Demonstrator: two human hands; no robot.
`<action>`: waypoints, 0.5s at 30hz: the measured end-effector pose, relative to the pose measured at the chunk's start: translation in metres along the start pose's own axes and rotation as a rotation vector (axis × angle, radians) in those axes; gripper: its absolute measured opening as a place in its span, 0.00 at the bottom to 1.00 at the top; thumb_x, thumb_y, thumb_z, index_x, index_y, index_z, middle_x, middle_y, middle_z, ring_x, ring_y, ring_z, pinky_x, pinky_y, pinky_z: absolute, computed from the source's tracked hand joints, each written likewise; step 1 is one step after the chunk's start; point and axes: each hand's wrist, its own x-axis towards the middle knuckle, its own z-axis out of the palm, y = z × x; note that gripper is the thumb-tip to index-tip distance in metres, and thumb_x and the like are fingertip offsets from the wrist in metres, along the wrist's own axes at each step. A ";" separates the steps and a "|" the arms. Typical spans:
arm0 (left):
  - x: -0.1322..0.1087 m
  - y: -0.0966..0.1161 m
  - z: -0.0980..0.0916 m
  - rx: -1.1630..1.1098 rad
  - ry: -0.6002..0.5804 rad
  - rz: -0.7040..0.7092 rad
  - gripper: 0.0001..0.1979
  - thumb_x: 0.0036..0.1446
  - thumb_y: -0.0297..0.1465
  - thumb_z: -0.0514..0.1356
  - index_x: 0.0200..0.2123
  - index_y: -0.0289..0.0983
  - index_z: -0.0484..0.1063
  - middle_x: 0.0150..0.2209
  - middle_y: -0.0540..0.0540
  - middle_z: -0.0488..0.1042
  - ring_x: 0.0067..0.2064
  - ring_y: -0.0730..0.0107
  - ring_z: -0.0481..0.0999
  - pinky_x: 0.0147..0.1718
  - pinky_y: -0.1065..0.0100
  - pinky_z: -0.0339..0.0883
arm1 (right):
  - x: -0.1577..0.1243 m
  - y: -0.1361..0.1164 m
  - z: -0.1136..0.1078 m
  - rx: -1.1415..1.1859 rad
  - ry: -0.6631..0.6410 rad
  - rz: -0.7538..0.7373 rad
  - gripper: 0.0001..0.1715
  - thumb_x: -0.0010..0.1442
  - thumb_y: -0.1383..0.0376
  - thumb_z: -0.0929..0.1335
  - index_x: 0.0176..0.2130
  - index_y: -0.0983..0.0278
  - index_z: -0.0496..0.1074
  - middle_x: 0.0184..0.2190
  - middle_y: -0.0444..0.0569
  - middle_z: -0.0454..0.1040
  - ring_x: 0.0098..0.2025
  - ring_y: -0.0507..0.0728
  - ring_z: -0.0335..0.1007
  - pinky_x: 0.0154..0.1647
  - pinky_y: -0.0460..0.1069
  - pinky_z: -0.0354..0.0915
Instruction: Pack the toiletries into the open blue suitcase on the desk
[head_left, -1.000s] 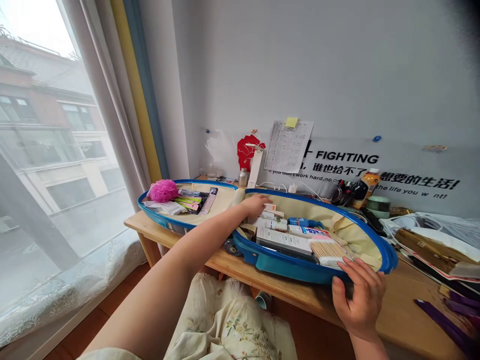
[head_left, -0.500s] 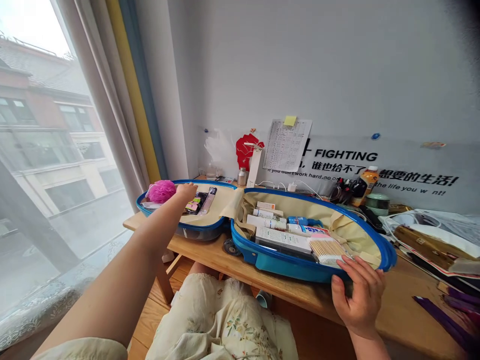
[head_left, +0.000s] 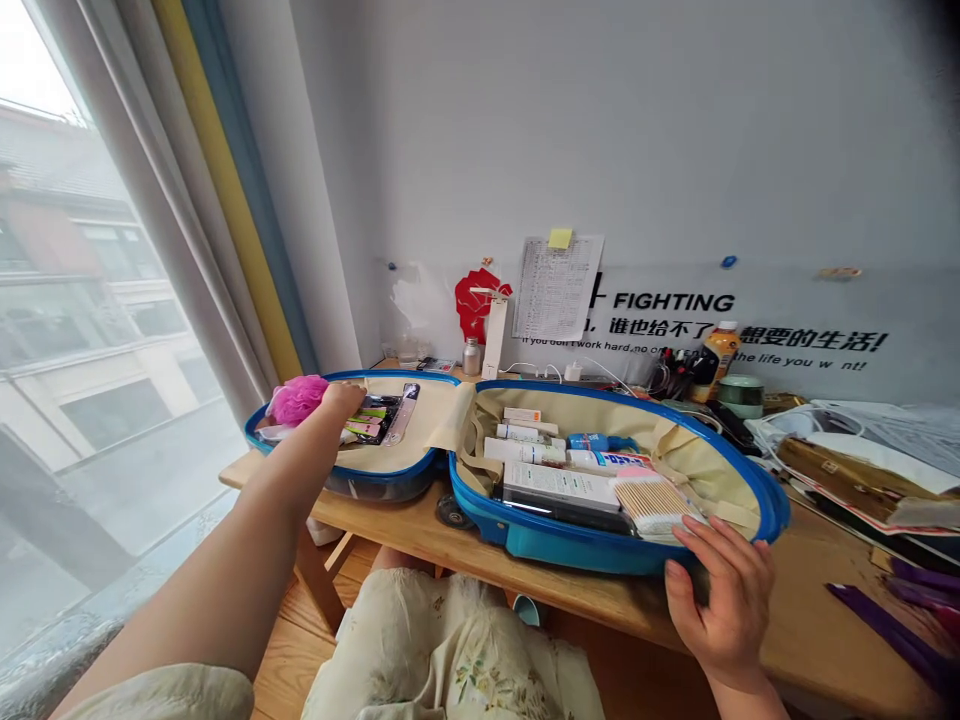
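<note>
An open blue suitcase (head_left: 570, 560) with cream lining lies on the desk. My left hand (head_left: 345, 398) reaches into its left half, right beside a pink bath puff (head_left: 298, 400); its fingertips are hidden. Just right of that hand lie flat packs with green and pink parts (head_left: 369, 418) and a long clear packet (head_left: 405, 415). My right hand (head_left: 724, 590) rests on the front rim of the right half, fingers stretched and thumb outside. Close to it is a pack of cotton swabs (head_left: 656, 503). White tubes (head_left: 532, 453), a blue bottle (head_left: 592, 442) and a box (head_left: 562, 485) fill that half.
Behind the suitcase stand a white lamp (head_left: 495, 335) and a small metallic bottle (head_left: 471, 356). To the right are an orange-labelled drink bottle (head_left: 716, 360), a green jar (head_left: 741, 395), cables and a brown pouch (head_left: 832, 475). A curtained window (head_left: 90, 330) is at the left.
My left hand has shifted slightly left and nearer the bath puff, uncovering more of the flat packs. The view has turned a little. My right hand stays on the suitcase rim.
</note>
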 end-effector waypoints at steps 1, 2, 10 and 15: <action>0.000 -0.001 0.001 -0.001 0.009 -0.002 0.19 0.65 0.39 0.60 0.56 0.36 0.69 0.54 0.41 0.71 0.51 0.60 0.74 0.49 0.53 0.73 | 0.000 0.000 0.000 0.000 0.001 0.004 0.11 0.63 0.66 0.65 0.46 0.62 0.70 0.42 0.52 0.76 0.53 0.61 0.71 0.64 0.62 0.54; 0.000 -0.001 0.002 -0.003 0.017 -0.004 0.19 0.65 0.39 0.60 0.56 0.36 0.69 0.54 0.41 0.71 0.51 0.60 0.74 0.49 0.53 0.73 | -0.001 0.000 0.000 0.000 0.001 0.009 0.10 0.63 0.66 0.65 0.46 0.62 0.70 0.42 0.51 0.76 0.53 0.61 0.71 0.64 0.62 0.54; -0.016 0.008 -0.006 -0.038 0.062 -0.002 0.20 0.65 0.39 0.60 0.55 0.36 0.69 0.54 0.41 0.71 0.51 0.60 0.74 0.49 0.52 0.73 | 0.001 -0.002 0.001 0.003 0.004 0.017 0.11 0.62 0.66 0.65 0.46 0.61 0.71 0.43 0.51 0.77 0.54 0.61 0.71 0.65 0.62 0.55; -0.034 0.017 -0.033 -0.107 0.127 -0.045 0.18 0.67 0.29 0.54 0.58 0.32 0.67 0.56 0.32 0.69 0.56 0.51 0.73 0.51 0.51 0.71 | 0.000 0.000 0.000 0.005 -0.002 -0.003 0.12 0.62 0.66 0.66 0.47 0.62 0.70 0.43 0.51 0.76 0.54 0.61 0.71 0.64 0.61 0.55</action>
